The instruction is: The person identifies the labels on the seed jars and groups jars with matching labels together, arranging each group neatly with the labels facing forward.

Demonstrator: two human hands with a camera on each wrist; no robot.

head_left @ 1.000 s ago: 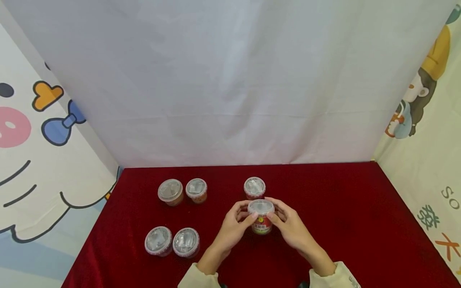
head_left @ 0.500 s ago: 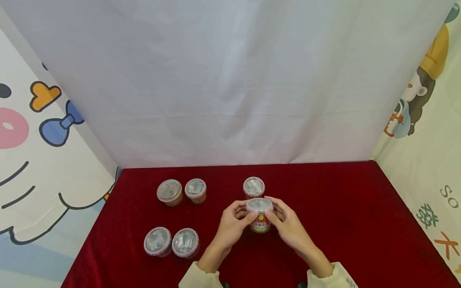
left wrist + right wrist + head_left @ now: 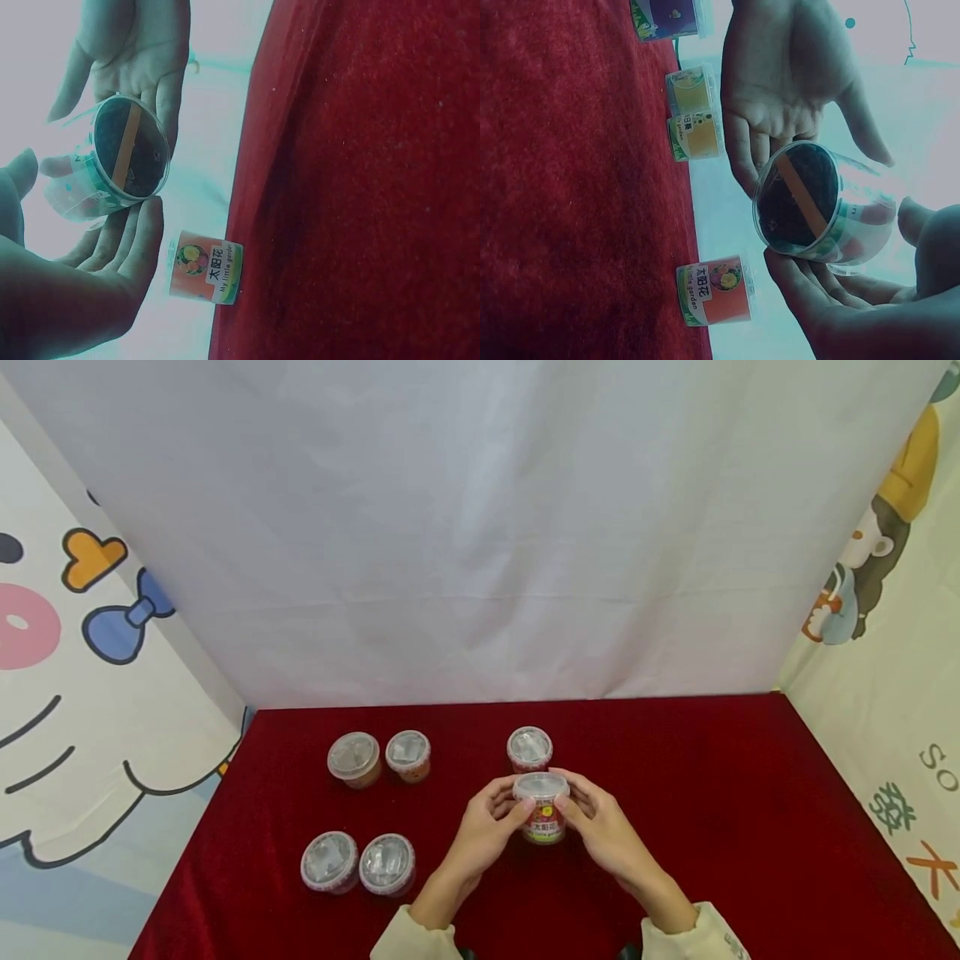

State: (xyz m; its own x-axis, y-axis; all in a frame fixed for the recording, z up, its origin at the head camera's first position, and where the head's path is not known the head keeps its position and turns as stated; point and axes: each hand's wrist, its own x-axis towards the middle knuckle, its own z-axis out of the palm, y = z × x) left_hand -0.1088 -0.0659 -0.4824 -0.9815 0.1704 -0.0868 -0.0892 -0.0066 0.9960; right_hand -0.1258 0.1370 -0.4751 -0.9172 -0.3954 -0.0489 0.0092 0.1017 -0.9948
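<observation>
A small clear-lidded cup (image 3: 542, 808) with a red and green label is held off the red table between both hands. My left hand (image 3: 504, 806) grips its left side and my right hand (image 3: 581, 806) grips its right side, fingers curled round it. In the left wrist view the cup (image 3: 124, 154) is tilted, showing its dark base with an orange stripe, and my left hand's fingers (image 3: 127, 251) curl under it. The right wrist view shows the same cup (image 3: 810, 199) between my right hand's fingers (image 3: 802, 289) and the left palm (image 3: 787, 75).
Another lidded cup (image 3: 529, 748) stands just behind the held one. Two cups (image 3: 354, 758) (image 3: 408, 755) stand at the back left, and two more (image 3: 330, 862) (image 3: 387, 863) at the front left. The red cloth (image 3: 750, 827) ends at white and cartoon-printed backdrops.
Both hands, still holding the cup, have drifted slightly away from me toward the cup behind. The other cups have not moved.
</observation>
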